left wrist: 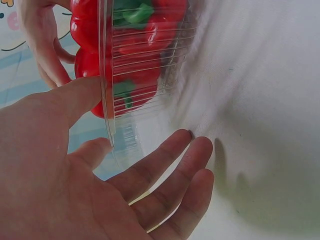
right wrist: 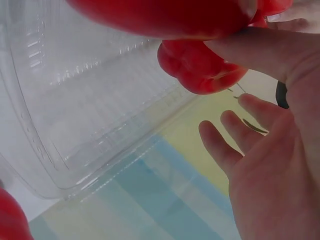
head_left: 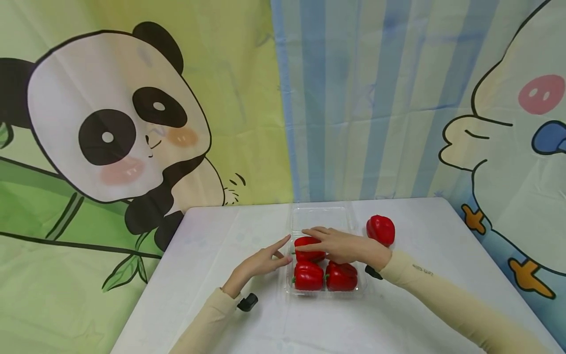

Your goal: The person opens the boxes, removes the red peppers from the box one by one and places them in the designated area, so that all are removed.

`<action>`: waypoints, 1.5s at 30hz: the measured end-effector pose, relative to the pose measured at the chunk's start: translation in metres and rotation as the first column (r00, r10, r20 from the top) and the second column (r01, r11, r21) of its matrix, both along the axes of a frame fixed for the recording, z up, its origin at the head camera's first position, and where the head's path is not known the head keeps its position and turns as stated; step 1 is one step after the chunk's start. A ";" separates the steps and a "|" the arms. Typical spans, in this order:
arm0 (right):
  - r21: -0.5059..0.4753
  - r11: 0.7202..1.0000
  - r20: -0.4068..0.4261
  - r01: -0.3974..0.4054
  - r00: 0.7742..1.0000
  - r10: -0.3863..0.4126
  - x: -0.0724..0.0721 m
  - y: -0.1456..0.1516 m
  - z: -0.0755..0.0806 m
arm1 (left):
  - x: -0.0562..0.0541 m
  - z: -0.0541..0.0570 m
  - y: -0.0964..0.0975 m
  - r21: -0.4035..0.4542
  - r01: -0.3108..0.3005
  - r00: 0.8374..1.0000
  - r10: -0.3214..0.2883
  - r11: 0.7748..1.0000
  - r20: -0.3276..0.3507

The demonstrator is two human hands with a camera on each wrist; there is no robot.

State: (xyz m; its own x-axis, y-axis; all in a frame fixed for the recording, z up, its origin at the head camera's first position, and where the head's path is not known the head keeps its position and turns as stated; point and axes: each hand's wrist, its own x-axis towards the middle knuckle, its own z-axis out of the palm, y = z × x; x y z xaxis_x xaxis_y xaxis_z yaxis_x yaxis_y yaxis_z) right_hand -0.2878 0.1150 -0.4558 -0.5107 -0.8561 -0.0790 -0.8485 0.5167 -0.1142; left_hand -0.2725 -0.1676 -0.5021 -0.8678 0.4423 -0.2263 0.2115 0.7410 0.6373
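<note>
Red bell peppers (head_left: 308, 276) sat in open clamshell (head_left: 320, 219) near tabletop's (head_left: 309, 327) far edge, loose pepper (head_left: 381, 230) rightward. Left hand (head_left: 260, 263), right hand (head_left: 345, 246): fingers spread, no grip seen. Packing, likely; next move probably called for the loose one.

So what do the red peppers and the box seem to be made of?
Red peppers: smooth, glossy, with green stems; real flesh or moulded plastic, I can't tell.
Box: likely thin clear plastic, shiny and ribbed, since peppers show through it.

A curtained booth, room type unclear: cloth backdrops (head_left: 247, 98) printed with 1 panda (head_left: 119, 118) and blue stripes (head_left: 313, 108) hang behind a white worktop (head_left: 442, 241).
</note>
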 end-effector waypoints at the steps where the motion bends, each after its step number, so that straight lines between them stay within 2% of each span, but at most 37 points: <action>1: 0.005 1.000 0.000 -0.009 1.000 0.009 0.000 -0.001 0.001 | 0.000 0.001 0.000 0.000 0.001 1.000 -0.001 1.000 0.000; 10: 0.080 0.995 0.008 -0.050 0.999 0.050 -0.002 -0.011 0.005 | 0.001 0.000 0.000 0.011 0.009 1.000 -0.009 1.000 -0.006; 18: 0.142 0.987 -0.063 -0.076 0.994 0.086 -0.003 -0.016 0.000 | 0.001 0.000 0.000 0.015 0.011 1.000 -0.011 1.000 -0.007; 30: 0.201 0.976 -0.111 -0.082 0.988 0.105 -0.004 -0.017 -0.002 | 0.001 0.002 0.001 -0.006 -0.006 1.000 0.006 1.000 0.002; 39: 0.210 0.975 -0.105 -0.077 0.989 0.101 -0.004 -0.018 0.001 | 0.000 0.003 0.002 -0.006 -0.002 1.000 0.002 1.000 -0.003; 45: 0.171 0.983 -0.096 -0.069 0.992 0.086 -0.008 -0.018 -0.003 | 0.000 0.001 0.002 -0.003 -0.002 1.000 0.002 1.000 -0.002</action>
